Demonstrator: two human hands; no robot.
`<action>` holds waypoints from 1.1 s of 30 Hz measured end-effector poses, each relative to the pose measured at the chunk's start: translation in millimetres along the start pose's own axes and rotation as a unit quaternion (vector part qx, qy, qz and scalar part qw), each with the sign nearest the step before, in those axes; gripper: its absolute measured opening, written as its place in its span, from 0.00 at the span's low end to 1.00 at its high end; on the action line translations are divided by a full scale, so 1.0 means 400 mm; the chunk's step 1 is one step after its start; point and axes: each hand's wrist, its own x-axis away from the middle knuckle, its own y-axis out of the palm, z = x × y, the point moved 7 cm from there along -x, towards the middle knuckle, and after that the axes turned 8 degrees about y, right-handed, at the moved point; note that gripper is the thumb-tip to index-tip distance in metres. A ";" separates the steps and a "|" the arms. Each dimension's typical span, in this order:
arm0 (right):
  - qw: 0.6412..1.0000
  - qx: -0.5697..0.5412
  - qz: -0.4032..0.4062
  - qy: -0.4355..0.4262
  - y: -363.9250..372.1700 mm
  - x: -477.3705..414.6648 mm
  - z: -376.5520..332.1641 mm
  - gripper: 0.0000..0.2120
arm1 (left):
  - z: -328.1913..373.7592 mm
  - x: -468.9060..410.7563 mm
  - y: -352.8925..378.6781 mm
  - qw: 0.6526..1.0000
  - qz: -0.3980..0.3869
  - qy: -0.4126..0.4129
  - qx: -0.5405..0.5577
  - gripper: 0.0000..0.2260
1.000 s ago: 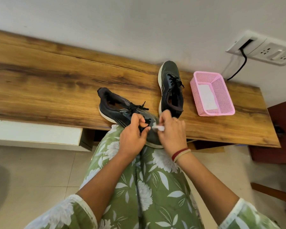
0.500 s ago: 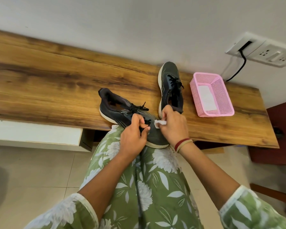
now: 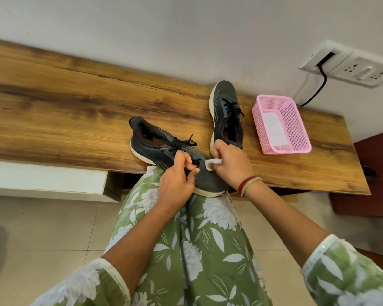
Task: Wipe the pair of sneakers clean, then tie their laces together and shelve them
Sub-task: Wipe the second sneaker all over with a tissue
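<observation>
The near sneaker [image 3: 161, 149] lies slantwise across the near edge of the wooden table [image 3: 75, 111]. Its heel is on the wood to the left and its toe hangs over the edge onto the person's green floral garment [image 3: 197, 239]. The left hand [image 3: 177, 180] sits on the forefoot with its fingers curled, thumb and forefinger pinching the black lace [image 3: 182, 143] at the toe end of the lacing, just as a second ago. The right hand [image 3: 230, 164] has its fingers folded round a small white wipe [image 3: 212, 162], and a crumpled corner sticks out to the left, touching the sneaker's upper beside the left thumb.

A second ago this hand and the wipe were nearer the toe. They have since slid a little farther up the shoe, most of that in the first half second. The right hand's knuckles now reach the heel of the far sneaker [image 3: 227, 115], though I cannot tell whether they touch it. That shoe stands flat on the table, toe towards the wall, and has not shifted.

A red and tan band [image 3: 249, 184] circles the right wrist. Just right of the far sneaker stands a pink mesh basket [image 3: 296, 129] with a white sheet [image 3: 274, 129] lying in it. It has kept its place. On the wall to the far right is a white socket panel [image 3: 352, 67], with a black cable [image 3: 318, 89] running down from it behind the basket. The floor [image 3: 42, 228] below is pale tile.
</observation>
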 end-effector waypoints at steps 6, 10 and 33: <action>0.998 -0.014 -0.051 -0.031 0.030 0.015 -0.021 0.18 | 0.004 0.000 -0.003 1.000 0.007 0.008 -0.014 0.16; 0.998 -0.027 -0.058 -0.026 0.033 0.010 -0.023 0.19 | 0.000 0.002 -0.002 1.000 0.009 0.002 -0.017 0.16; 0.998 0.003 -0.050 -0.026 0.030 0.020 -0.039 0.17 | 0.001 -0.003 -0.001 1.000 0.006 -0.002 -0.029 0.15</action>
